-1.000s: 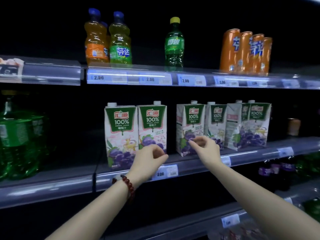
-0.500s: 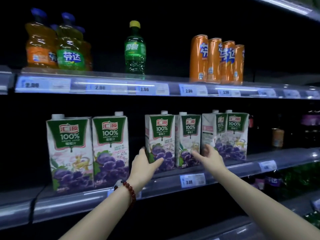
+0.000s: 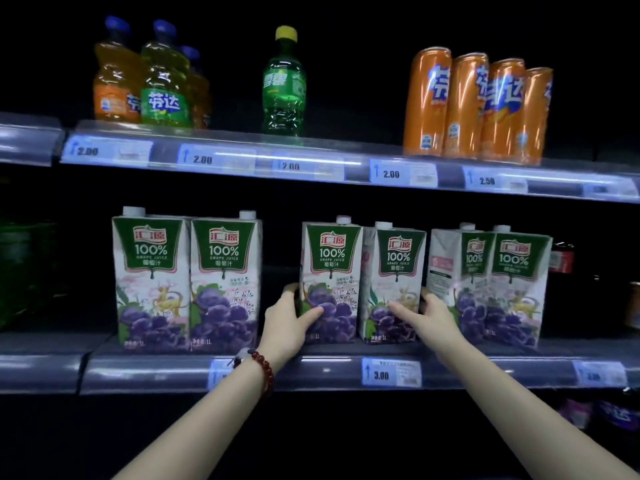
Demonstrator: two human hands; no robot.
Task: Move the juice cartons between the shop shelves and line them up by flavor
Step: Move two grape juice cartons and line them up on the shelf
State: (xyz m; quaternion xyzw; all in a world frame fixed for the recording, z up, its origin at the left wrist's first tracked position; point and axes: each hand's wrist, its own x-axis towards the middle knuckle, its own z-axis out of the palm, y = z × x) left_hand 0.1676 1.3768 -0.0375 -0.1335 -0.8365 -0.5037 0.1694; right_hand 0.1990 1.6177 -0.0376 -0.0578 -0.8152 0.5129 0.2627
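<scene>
Nearest the camera, two bare forearms reach up to the middle shelf [image 3: 325, 370]. Left hand [image 3: 289, 322], a bead bracelet [image 3: 265, 370] on its wrist, wraps the left edge of one grape juice carton [image 3: 329, 282]; right hand [image 3: 427, 315] clasps the right side of the neighbouring carton [image 3: 393, 284]. Both cartons stand upright, touching. Other cartons stand on either side. Above, bottles [image 3: 162, 77] and orange cans [image 3: 474, 105] line the upper shelf [image 3: 242, 157].

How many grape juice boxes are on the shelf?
6 grape juice cartons: two at left, two in the middle between the hands, two at right. More may hide behind.
</scene>
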